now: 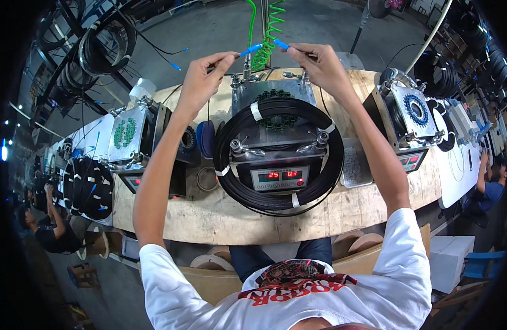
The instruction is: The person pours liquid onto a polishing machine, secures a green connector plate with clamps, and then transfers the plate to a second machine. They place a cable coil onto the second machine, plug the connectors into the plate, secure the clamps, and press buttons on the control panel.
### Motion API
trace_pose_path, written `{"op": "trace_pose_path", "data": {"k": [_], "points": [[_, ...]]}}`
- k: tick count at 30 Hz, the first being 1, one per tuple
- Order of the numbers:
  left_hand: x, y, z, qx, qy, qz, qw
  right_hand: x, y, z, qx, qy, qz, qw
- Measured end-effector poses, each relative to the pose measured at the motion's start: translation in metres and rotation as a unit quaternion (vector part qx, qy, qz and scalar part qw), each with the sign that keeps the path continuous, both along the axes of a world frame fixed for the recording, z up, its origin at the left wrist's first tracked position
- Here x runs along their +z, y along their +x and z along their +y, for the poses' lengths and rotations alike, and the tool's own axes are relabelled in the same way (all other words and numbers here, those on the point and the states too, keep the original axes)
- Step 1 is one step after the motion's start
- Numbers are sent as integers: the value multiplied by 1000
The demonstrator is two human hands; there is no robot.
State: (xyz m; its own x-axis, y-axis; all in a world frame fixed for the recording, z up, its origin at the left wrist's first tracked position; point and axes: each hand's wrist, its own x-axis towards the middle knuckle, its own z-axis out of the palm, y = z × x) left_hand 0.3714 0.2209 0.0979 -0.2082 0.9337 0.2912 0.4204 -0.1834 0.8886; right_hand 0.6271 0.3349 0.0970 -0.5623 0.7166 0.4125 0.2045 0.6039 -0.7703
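Both arms are raised over the bench. My left hand (205, 80) is closed in a pinch on a slim blue cable connector (250, 50). Opposite it, my right hand (323, 69) pinches a second blue cable connector (281, 44). The two blue tips point toward each other with a small gap between them. Below them a coil of black cable (224, 148), bound with white bands, rests upright against a metal bench machine (244, 93) with a green ring of holders. Its front panel (279, 179) shows red lit digits through the coil.
Similar machines stand at left (149, 129) and right (410, 110) on the wooden bench (209, 225). A clear tray (355, 165) of small pieces lies right of the coil. A green spiral hose (273, 25) hangs behind the connectors. Other people work at the far left and right.
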Motion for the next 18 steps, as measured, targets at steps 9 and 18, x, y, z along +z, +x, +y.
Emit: {"op": "trace_pose_path", "data": {"k": [9,18], "points": [[15,-7,18,-39,-43,229,972,0,0,19,37,44,-115,992],[11,-5,26,-53,14,263,963,9,-6,6,39,114,-166,979]]}}
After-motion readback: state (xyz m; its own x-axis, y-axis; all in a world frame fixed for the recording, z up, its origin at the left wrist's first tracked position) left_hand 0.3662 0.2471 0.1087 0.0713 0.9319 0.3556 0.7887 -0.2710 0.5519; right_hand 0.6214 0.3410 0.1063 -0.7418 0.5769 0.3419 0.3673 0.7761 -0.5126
